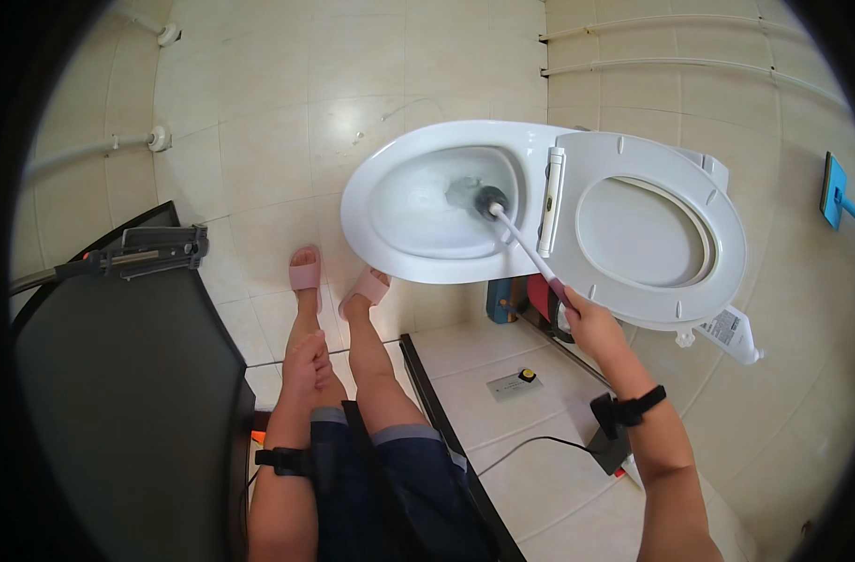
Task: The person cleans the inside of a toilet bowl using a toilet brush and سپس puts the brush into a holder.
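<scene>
My right hand (597, 330) grips the pink end of a toilet brush (524, 242) with a white shaft. The dark bristle head sits inside the bowl of a white toilet (378, 260), at the end near the seat hinge, beside the water in the bottom. The toilet's seat (589, 281) and lid (642, 232) are raised and lean back to the right. My left hand (307, 365) is curled into a loose fist above my leg, with nothing visible in it. Black bands circle both forearms.
At left stands a dark panel (132, 393) beside a flat mop head (160, 249). A white bottle (733, 334) is behind the toilet; a blue box (501, 302) lies below it. A blue scrubber (833, 191) hangs at right. A dark-edged ledge (469, 449) runs beside my legs.
</scene>
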A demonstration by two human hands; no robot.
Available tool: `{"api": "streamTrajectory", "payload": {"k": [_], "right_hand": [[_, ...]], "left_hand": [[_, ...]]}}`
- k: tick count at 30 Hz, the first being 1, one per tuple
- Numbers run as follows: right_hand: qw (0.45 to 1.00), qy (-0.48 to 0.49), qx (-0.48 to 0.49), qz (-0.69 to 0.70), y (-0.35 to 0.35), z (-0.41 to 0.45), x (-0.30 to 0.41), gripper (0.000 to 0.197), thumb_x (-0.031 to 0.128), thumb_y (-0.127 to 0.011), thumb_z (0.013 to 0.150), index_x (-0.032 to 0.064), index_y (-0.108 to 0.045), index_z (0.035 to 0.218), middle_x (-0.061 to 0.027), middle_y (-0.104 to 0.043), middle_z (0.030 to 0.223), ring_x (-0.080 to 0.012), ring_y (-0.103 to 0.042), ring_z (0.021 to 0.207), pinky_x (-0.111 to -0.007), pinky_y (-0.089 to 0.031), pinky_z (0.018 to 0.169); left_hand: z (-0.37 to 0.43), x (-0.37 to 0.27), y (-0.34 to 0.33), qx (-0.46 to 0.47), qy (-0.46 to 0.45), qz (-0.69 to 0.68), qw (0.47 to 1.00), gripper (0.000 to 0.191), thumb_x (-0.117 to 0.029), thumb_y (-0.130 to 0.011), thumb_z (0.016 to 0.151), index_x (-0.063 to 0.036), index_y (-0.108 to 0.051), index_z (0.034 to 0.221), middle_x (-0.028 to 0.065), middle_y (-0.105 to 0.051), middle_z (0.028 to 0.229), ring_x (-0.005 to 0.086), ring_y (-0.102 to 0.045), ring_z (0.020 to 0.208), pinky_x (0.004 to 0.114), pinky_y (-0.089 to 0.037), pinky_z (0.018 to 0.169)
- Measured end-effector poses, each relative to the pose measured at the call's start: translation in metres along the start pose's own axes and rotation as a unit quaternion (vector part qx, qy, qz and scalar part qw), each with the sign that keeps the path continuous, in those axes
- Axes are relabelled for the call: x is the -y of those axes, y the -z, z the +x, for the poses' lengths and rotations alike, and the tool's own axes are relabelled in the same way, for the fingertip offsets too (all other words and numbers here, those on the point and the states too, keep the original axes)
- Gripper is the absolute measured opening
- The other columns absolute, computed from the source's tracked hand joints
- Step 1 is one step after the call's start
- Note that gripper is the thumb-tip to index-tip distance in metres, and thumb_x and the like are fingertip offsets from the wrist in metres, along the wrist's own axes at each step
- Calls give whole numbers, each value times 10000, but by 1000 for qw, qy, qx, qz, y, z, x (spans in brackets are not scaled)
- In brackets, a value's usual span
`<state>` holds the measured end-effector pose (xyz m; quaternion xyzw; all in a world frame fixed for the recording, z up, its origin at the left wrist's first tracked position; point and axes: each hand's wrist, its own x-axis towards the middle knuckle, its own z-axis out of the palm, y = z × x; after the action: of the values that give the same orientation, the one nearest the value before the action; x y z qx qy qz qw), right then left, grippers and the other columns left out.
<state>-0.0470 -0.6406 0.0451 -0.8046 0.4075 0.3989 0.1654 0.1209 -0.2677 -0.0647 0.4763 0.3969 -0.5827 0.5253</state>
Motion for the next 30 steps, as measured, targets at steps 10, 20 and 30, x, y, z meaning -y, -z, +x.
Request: {"api": "streamTrajectory", "payload": {"k": [10, 20, 30], "right_hand": [[970, 38, 212, 109, -24, -88, 99, 505, 215, -461, 845, 190, -303, 1324, -251, -581, 850, -388, -571, 782, -431, -444, 712], [996, 22, 87, 25, -38, -89, 11, 489, 214, -482, 827, 177, -352, 1296, -246, -586, 828, -398, -566, 755, -438, -451, 697], [996, -29, 82, 13, -35, -66, 12, 508, 178, -477, 830, 210, -322, 1313, -233, -585, 920, -382, -571, 804, -417, -451, 721]], "left_hand": [[-7, 0, -4, -12, -4, -3, 1000, 306, -291, -493, 856, -168, -342, 620, -47, -270, 488, 55, -234, 349, 213, -170, 320], [-11, 4, 8, -21, -11, -5, 1000, 325, -297, -497, 854, -161, -342, 603, -45, -271, 488, 60, -236, 361, 217, -157, 335], [-16, 9, 12, -23, -8, -7, 1000, 285, -279, -496, 850, -162, -355, 632, -47, -269, 502, 57, -217, 367, 203, -171, 335]]}}
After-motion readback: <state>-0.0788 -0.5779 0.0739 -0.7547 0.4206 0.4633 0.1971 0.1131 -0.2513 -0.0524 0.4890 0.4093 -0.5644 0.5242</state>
